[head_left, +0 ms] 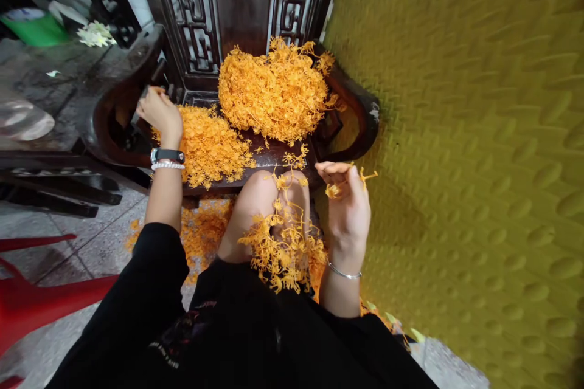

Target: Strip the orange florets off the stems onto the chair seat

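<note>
My left hand [158, 112], with curled fingers, is over the left edge of a loose heap of small orange flower-like pieces [212, 146], close to the chair's arm. Whatever it may hold is hidden. My right hand [349, 206] is raised beside my knee, its fingers bent around an orange flower-like sprig [335, 190] whose thin stems stick out past the thumb. A tangle of branching orange sprigs [285, 243] lies across my lap and knees. On the seat behind, a taller mound of orange sprigs [276, 94] rests against the chair's back.
The dark carved wooden chair [244, 18] faces me. At left stands a wooden table [50, 97] with a green container [34, 27] and pale flowers [95, 34]. A red plastic chair [50, 301] is lower left. Orange pieces [205, 231] litter the floor. A yellow textured sheet [474, 164] fills the right.
</note>
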Action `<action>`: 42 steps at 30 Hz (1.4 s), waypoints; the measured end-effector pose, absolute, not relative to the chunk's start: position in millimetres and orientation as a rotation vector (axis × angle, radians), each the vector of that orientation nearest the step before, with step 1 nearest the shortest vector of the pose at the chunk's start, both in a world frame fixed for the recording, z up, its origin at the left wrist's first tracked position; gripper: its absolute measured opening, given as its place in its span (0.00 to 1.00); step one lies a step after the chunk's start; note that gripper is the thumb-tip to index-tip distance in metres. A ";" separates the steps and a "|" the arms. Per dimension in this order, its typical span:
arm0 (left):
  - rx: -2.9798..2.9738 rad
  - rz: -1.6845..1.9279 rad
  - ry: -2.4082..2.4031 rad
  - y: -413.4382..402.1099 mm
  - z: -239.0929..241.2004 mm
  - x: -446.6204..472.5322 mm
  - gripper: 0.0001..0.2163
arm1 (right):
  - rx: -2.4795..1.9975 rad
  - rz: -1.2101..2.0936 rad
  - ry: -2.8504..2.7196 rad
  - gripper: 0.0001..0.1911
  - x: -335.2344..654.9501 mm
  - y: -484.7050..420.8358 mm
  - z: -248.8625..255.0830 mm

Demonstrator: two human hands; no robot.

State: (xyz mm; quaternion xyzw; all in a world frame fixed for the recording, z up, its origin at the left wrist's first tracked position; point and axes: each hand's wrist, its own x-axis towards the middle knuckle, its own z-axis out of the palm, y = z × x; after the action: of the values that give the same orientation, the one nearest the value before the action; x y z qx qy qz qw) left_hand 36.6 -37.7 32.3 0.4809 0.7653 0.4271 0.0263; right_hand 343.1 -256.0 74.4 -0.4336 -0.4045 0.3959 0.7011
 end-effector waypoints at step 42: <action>1.503 1.301 1.894 -112.8 -13.1 57.6 0.14 | -2.627 0.922 -0.670 0.10 463.7 -397.0 -90.1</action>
State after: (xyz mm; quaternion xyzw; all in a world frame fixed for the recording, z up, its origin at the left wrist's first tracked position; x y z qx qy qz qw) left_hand 57.6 -112.8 -13.1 0.5368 0.6764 0.4645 0.1965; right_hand 463.7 -397.0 -90.1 -0.9086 -0.2316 0.3187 0.1385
